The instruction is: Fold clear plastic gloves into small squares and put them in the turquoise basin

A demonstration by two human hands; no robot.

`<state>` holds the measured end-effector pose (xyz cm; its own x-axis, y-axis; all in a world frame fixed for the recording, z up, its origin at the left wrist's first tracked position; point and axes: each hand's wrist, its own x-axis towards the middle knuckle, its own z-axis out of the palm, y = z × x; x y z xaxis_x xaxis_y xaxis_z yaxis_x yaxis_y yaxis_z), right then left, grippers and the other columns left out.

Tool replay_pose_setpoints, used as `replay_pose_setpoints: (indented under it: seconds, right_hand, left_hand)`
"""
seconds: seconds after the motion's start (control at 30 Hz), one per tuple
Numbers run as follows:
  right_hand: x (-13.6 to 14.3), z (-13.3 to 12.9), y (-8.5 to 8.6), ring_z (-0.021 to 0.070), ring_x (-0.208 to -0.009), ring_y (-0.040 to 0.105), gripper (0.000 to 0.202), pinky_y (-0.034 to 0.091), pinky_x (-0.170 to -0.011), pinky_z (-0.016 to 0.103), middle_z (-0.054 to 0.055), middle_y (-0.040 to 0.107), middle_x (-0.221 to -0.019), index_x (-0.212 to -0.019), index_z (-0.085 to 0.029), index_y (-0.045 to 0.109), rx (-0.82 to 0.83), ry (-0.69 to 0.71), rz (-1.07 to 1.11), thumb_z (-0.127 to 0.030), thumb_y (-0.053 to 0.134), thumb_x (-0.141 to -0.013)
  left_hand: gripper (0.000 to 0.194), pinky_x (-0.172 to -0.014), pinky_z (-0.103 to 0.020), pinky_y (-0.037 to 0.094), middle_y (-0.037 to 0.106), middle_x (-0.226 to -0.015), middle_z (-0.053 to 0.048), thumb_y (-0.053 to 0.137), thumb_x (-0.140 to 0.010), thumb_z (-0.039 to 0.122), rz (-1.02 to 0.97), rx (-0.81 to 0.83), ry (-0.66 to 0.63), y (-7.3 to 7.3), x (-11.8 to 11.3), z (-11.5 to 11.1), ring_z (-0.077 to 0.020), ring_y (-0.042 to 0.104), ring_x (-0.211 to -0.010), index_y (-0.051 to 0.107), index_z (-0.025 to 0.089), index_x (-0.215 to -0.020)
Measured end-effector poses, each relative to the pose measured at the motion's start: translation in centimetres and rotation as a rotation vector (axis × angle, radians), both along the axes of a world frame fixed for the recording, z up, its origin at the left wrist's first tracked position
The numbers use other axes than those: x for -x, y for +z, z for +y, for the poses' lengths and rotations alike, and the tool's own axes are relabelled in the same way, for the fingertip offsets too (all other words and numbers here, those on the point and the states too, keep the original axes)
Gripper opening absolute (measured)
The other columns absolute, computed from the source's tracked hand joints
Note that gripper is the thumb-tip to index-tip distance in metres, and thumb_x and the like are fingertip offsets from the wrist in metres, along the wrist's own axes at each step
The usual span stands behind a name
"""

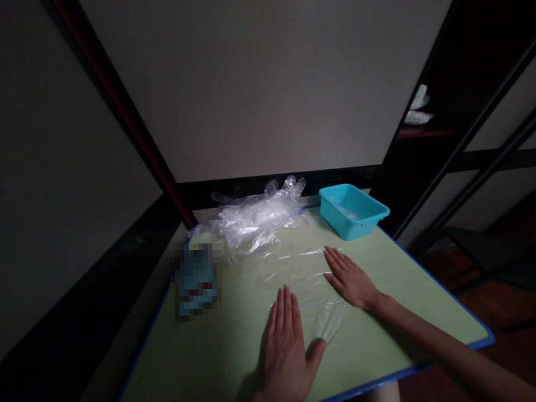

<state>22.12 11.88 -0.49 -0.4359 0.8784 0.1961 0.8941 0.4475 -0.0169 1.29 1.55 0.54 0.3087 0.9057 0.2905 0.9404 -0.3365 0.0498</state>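
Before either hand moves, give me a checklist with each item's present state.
1. Left hand flat on the table, palm down: ok.
2. Right hand flat on the clear sheet: ok.
3. Sheet lying smooth: not ok, creases show between the hands.
4. Both hands holding nothing: ok.
5. Glove pile clear of the hands, at the far edge: ok.
6. Tub fully on the table: cannot tell, it sits at the far right corner.
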Motion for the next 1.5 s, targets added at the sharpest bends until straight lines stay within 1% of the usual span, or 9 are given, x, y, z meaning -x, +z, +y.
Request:
replay_pose_setpoints:
  seconds: [0.3,0.53,0.63,0.73,0.83,0.93,1.03,1.2,1.5]
  right_hand:
    - [-0.2,0.1,0.7,0.022,-0.129,0.015,0.059,0.022,-0.103,0.04,0.012,0.018,-0.141,-0.135,-0.008,0.022,0.012,0.008,-0.016,-0.045,0.021,-0.09]
    - [-3.9,1.0,0.3,0.0236,-0.128,0.018,0.057,0.026,-0.101,0.04,0.016,0.022,-0.139,-0.134,-0.006,0.026,-0.017,-0.079,-0.023,-0.042,0.023,-0.089]
    - [-4.3,0.9,0.9,0.0241,-0.127,0.02,0.054,0.025,-0.102,0.04,0.017,0.024,-0.138,-0.132,-0.005,0.028,-0.056,-0.086,-0.033,-0.035,0.027,-0.088]
    - [-2.0,0.2,2.1,0.0238,-0.127,0.02,0.05,0.023,-0.103,0.039,0.017,0.026,-0.138,-0.132,-0.002,0.029,-0.064,-0.072,-0.016,-0.026,0.028,-0.087]
    - [2.1,-1.4,2.9,0.0222,-0.128,0.018,0.051,0.023,-0.104,0.037,0.017,0.024,-0.139,-0.133,-0.002,0.025,-0.026,0.009,0.042,-0.025,0.028,-0.088]
    - [5.4,-3.1,2.7,0.0215,-0.129,0.014,0.054,0.023,-0.104,0.038,0.012,0.02,-0.141,-0.136,-0.007,0.02,0.019,0.165,0.069,-0.029,0.031,-0.088]
    - [6.5,-4.1,1.9,0.021,-0.129,0.014,0.054,0.024,-0.103,0.04,0.012,0.019,-0.141,-0.136,-0.009,0.018,0.032,0.213,0.105,-0.03,0.031,-0.088]
    - [5.0,-3.8,1.4,0.0219,-0.129,0.014,0.056,0.024,-0.102,0.042,0.012,0.018,-0.141,-0.137,-0.011,0.014,0.051,0.166,0.089,-0.033,0.03,-0.089]
    - [0.4,-2.1,0.7,0.0213,-0.129,0.017,0.055,0.023,-0.102,0.042,0.013,0.022,-0.14,-0.137,-0.011,0.016,0.012,0.032,0.037,-0.04,0.024,-0.09]
  left_hand:
    - [0.078,-0.099,-0.04,0.029,0.033,-0.134,-0.02,0.033,-0.077,0.061,-0.001,0.007,0.019,0.4,-0.2,-0.2,-0.0292,0.029,-0.124,0.039,-0.001,-0.124]
    - [0.08,-0.099,-0.039,0.029,0.031,-0.134,-0.02,0.033,-0.076,0.062,0.002,0.04,0.017,0.4,-0.1,0.0,-0.03,0.027,-0.125,0.039,-0.002,-0.125]
    - [0.081,-0.099,-0.039,0.029,0.03,-0.134,-0.02,0.033,-0.076,0.062,0.002,0.038,0.019,0.4,-0.1,0.0,-0.0301,0.027,-0.125,0.038,-0.002,-0.125]
    - [0.082,-0.099,-0.039,0.029,0.031,-0.134,-0.02,0.032,-0.076,0.063,-0.005,0.046,0.023,0.4,-0.2,0.0,-0.03,0.027,-0.125,0.039,-0.002,-0.125]
    - [0.083,-0.099,-0.04,0.028,0.031,-0.134,-0.02,0.032,-0.075,0.064,-0.009,0.039,0.02,0.4,-0.2,0.0,-0.0298,0.025,-0.125,0.039,-0.002,-0.125]
    - [0.084,-0.099,-0.041,0.027,0.033,-0.133,-0.02,0.033,-0.074,0.066,-0.008,0.024,0.008,0.2,-0.1,0.0,-0.0303,0.025,-0.125,0.041,0.0,-0.124]
    - [0.084,-0.099,-0.041,0.027,0.034,-0.133,-0.02,0.033,-0.073,0.067,-0.013,0.004,-0.007,0.0,0.0,0.1,-0.0306,0.026,-0.125,0.042,0.001,-0.124]
    - [0.081,-0.101,-0.041,0.024,0.03,-0.136,-0.019,0.035,-0.075,0.062,-0.021,0.008,-0.007,-0.1,0.0,0.0,-0.03,0.023,-0.126,0.037,0.0,-0.127]
    - [0.082,-0.101,-0.041,0.025,0.026,-0.137,-0.02,0.034,-0.076,0.062,-0.008,0.052,-0.013,0.2,0.1,-0.1,-0.0305,0.021,-0.127,0.033,-0.002,-0.128]
